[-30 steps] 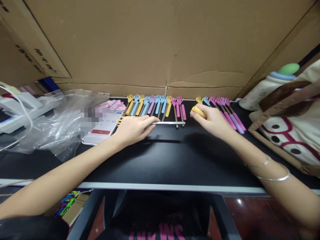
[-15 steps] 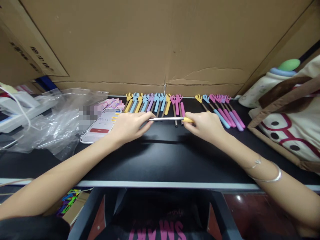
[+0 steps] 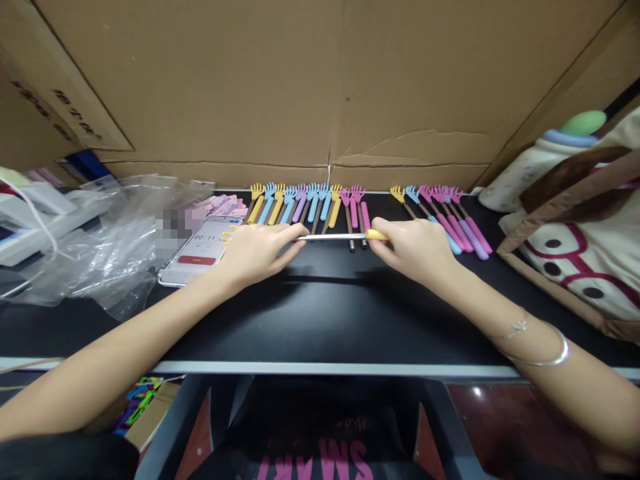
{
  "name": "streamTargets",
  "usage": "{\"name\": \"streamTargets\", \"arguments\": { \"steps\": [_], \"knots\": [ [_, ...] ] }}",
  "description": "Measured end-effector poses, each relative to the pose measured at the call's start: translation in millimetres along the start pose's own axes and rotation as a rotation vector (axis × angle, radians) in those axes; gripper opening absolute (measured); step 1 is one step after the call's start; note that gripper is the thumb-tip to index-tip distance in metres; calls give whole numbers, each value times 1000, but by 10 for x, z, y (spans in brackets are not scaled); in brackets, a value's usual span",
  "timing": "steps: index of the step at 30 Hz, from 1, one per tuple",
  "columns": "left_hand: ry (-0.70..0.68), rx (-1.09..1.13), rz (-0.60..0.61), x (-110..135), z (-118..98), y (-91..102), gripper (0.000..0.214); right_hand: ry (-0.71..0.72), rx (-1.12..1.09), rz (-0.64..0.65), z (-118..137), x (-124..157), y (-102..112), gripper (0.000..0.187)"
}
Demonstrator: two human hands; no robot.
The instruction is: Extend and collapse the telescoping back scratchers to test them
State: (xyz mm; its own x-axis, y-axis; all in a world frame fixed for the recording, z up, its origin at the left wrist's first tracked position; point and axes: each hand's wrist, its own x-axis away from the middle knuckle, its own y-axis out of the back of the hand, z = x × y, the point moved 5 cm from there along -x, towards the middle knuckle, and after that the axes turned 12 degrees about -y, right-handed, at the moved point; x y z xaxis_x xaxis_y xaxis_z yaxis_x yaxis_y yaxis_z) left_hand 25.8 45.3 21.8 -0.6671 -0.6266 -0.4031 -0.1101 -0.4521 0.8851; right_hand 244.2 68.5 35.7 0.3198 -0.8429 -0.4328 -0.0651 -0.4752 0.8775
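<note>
Between my hands a yellow back scratcher [image 3: 335, 237] is held level above the black table, its metal rod showing. My left hand [image 3: 263, 250] is closed round its claw end, and the yellow prongs stick out past the fingers on the left. My right hand [image 3: 413, 247] grips the yellow handle, most of which is hidden in the palm. Behind my hands lies a row of back scratchers [image 3: 300, 205] in yellow, blue, purple and pink, with their claws toward the cardboard. A second group of back scratchers [image 3: 457, 223] lies fanned out beyond my right hand.
A phone [image 3: 197, 257] with a running timer lies left of my left hand, beside crumpled clear plastic bags [image 3: 125, 227] and pink packets [image 3: 225, 205]. A cartoon-printed bag [image 3: 575, 267] and a bottle [image 3: 545, 160] stand at right. Cardboard [image 3: 250, 87] walls the back.
The hands keep their grip on the back scratcher and barely move. Its yellow handle shows slightly differently at my right fingers. The camera view has shifted a little.
</note>
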Motion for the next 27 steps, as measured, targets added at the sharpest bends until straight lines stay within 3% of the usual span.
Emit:
{"name": "streamTargets", "arguments": {
  "steps": [20, 27],
  "knots": [
    [-32, 51, 45, 12, 29, -91, 38, 68, -19, 21, 58, 12, -61, 29],
    [-62, -28, 106, 20, 70, -81, 40, 121, -3, 16, 91, 34, -127, 31]
  ]
}}
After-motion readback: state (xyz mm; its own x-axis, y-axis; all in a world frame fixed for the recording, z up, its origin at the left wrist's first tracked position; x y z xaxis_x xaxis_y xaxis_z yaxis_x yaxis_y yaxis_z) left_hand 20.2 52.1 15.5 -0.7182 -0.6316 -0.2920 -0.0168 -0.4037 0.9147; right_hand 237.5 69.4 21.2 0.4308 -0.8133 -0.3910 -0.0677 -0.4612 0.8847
